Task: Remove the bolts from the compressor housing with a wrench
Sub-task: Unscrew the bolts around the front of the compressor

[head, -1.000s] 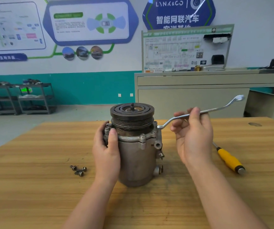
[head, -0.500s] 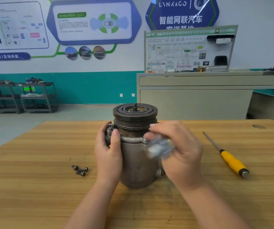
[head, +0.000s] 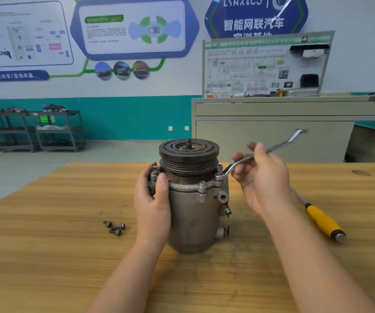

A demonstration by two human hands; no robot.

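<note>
Since the blurred half-second before, my right hand (head: 263, 177) had swung the wrench (head: 245, 160) back onto a flange bolt (head: 218, 176) — grip closed on its shank, left hand (head: 153, 204) clasping the compressor housing (head: 193, 213) upright on the bench (head: 46, 256) — where a half-seated ring could slip and round the head.

A yellow-handled screwdriver (head: 322, 219) lies on the wooden table (head: 46, 256), near its right edge.
</note>
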